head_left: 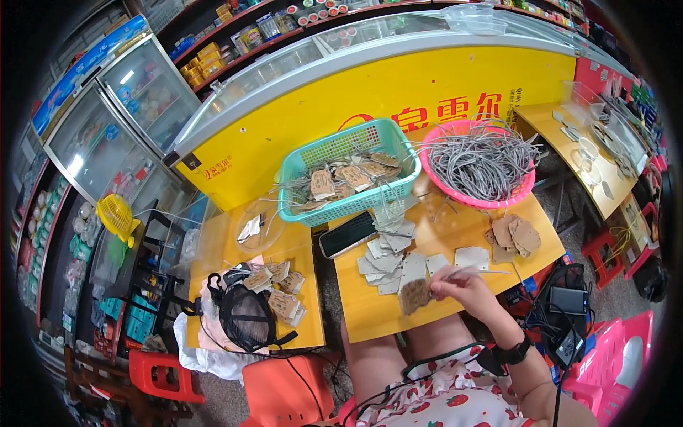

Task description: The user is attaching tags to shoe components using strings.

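Observation:
My right hand (pixel 461 290), with a dark watch on the wrist, pinches a thin grey cord (pixel 491 271) and the edge of a brown cardboard tag (pixel 415 295) over the front of the yellow table (pixel 377 320). The tag is slightly blurred. Pale tags (pixel 380 265) lie overlapping to the left of the hand, and another pale tag (pixel 472 258) is just beyond it. A small pile of brown tags (pixel 516 236) rests at the right. Behind them stand a teal basket (pixel 348 211) of corded brown tags and a pink basket (pixel 491 204) heaped with grey cords. My left hand is out of sight.
A black phone (pixel 348 235) lies by the teal basket. The left table (pixel 313 285) bears tag bundles (pixel 284 306) and a black mesh item (pixel 245 317). A yellow freezer (pixel 284 149) stands behind. Orange (pixel 288 388) and red stools (pixel 163 376) are near the left table.

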Available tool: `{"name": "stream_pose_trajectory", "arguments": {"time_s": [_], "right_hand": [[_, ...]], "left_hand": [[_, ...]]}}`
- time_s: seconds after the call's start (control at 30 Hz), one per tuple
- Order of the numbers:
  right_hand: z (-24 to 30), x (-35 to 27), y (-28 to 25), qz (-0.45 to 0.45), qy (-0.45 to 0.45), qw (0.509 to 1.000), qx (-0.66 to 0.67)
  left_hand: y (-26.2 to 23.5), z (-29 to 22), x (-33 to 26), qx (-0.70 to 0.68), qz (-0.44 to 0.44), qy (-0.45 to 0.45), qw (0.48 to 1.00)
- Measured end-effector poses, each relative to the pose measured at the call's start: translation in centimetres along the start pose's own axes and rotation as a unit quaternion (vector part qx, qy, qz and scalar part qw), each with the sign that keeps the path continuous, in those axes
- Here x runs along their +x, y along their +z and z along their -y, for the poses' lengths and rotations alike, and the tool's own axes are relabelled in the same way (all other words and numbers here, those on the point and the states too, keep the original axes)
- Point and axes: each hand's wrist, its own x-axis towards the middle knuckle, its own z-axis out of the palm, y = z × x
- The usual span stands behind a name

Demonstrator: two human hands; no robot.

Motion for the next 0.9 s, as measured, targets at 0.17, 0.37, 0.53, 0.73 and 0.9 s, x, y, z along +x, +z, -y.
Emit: {"name": "stream_pose_trajectory", "arguments": {"time_s": [0.17, 0.37, 0.53, 0.73, 0.9], "right_hand": [[5.4, 5.9, 0.9, -0.044, -0.188, 0.981, 0.012], [8.5, 17.1, 1.6, -0.031, -0.308, 0.948, 0.081], [4.3, 18.1, 2.1, -0.017, -0.188, 0.977, -0.098], [5.0, 8.2, -0.7, -0.001, -0.131, 0.969, -0.21], [2.2, 2.1, -8.3, -0.233, -0.093, 0.92, -0.303]], "left_hand": [[0.0, -0.2, -0.2, 0.017, 0.033, -0.004, 0.999], [0.2, -0.6, 0.5, 0.036, 0.08, -0.009, 0.996], [-0.1, -0.2, 0.3, 0.037, 0.116, -0.003, 0.993], [-0.2, 0.0, -0.6, 0.041, 0.149, 0.004, 0.988], [-0.6, 0.4, -0.6, 0.039, 0.182, 0.017, 0.982]]}}
